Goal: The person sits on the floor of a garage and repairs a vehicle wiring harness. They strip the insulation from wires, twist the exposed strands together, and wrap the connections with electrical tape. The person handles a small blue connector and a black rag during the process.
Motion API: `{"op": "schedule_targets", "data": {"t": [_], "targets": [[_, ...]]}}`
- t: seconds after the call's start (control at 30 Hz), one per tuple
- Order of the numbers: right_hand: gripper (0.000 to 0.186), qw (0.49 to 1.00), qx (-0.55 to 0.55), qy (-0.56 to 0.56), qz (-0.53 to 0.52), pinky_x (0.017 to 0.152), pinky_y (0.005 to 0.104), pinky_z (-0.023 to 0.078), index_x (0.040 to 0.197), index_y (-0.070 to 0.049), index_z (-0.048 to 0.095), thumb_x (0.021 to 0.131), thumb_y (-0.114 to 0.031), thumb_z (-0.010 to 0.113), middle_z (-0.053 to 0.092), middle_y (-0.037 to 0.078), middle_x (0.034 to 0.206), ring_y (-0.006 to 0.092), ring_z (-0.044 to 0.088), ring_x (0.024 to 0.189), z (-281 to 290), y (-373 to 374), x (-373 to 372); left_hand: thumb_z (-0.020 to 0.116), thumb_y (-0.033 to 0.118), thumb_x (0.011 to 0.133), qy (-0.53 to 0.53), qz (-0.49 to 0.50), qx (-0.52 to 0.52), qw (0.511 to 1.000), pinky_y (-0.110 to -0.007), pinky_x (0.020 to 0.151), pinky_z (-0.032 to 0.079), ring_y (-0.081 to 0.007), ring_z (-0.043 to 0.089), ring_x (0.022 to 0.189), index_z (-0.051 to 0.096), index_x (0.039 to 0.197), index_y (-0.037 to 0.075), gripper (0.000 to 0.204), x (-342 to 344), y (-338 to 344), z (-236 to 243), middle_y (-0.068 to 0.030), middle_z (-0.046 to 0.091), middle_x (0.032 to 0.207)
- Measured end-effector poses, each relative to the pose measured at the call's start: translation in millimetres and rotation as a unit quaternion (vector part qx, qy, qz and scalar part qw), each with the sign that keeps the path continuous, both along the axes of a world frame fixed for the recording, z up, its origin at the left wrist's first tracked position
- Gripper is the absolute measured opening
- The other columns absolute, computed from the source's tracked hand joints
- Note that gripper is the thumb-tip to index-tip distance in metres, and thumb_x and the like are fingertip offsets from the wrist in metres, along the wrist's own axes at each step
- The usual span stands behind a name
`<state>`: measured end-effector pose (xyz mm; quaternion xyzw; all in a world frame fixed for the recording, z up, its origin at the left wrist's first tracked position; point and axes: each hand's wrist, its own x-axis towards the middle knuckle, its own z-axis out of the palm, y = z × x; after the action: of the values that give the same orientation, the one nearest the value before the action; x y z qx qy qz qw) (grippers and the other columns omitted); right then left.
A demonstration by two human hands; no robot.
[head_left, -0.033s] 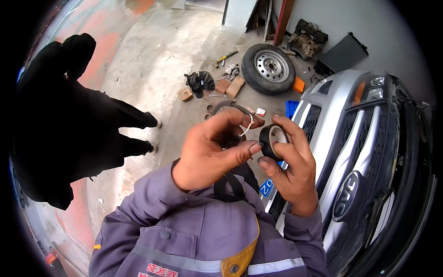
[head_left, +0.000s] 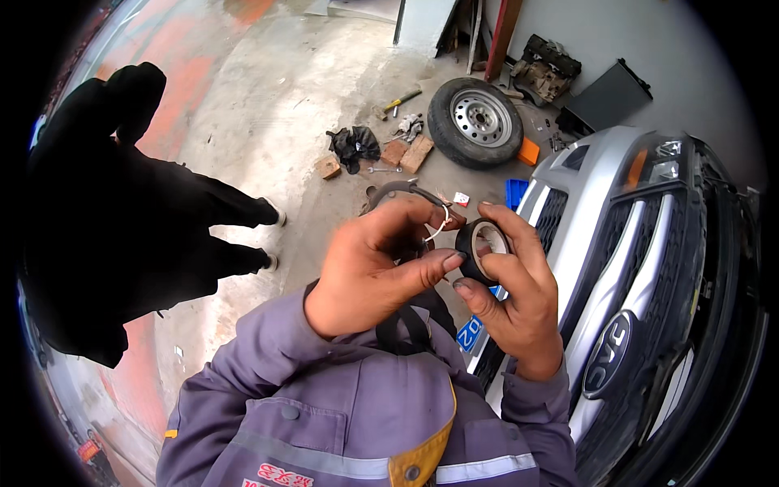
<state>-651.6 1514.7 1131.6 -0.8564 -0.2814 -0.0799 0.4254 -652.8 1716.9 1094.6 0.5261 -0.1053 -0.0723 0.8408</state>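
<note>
Fingers of my right hand (head_left: 523,296) grip a roll of black tape (head_left: 466,253), with a fingertip at its pale core. My left hand (head_left: 361,264) is curled, its thumb tip against the near side of the roll. A thin white wire (head_left: 446,217) loops out between the left thumb and forefinger; its lower end is hidden in that hand. Both hands are held in front of my chest, beside the silver front grille (head_left: 621,276) of a vehicle.
On the floor ahead lie a wheel with a tyre (head_left: 475,123), wooden blocks (head_left: 416,153), a black crumpled bag (head_left: 354,148), a spanner (head_left: 385,170) and a hammer (head_left: 401,101). A person in black (head_left: 130,219) stands at left. A blue bin (head_left: 516,193) sits by the bumper.
The view has shifted very slightly. Both hands, the tape roll and the white wire keep the same hold.
</note>
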Motion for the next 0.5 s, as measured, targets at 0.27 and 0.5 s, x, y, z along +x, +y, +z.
{"op": "schedule_targets", "data": {"t": [0.27, 0.5], "targets": [[0.026, 0.989, 0.045, 0.047, 0.131, 0.079, 0.0415, 0.054, 0.091, -0.001, 0.063, 0.081, -0.019, 0.079, 0.058, 0.023, 0.118, 0.0385, 0.064, 0.093, -9.8, -69.8, 164.8, 0.077, 0.005, 0.087, -0.053, 0.037, 0.125, 0.990, -0.026, 0.077, 0.050, -0.0110, 0.059, 0.091, 0.063, 0.104, -0.003, 0.023, 135.6, -58.8, -5.1, -0.0074, 0.063, 0.104], [0.026, 0.983, 0.095, 0.049, 0.148, 0.079, 0.0402, 0.054, 0.092, 0.000, 0.062, 0.083, -0.019, 0.078, 0.059, 0.023, 0.117, 0.0372, 0.065, 0.094, -12.0, -125.2, 242.1, 0.077, 0.006, 0.087, -0.075, 0.056, 0.183, 0.979, -0.027, 0.076, 0.050, -0.0148, 0.061, 0.090, 0.065, 0.100, -0.003, 0.020, 214.9, -115.0, 6.3, -0.0093, 0.064, 0.101]]}}
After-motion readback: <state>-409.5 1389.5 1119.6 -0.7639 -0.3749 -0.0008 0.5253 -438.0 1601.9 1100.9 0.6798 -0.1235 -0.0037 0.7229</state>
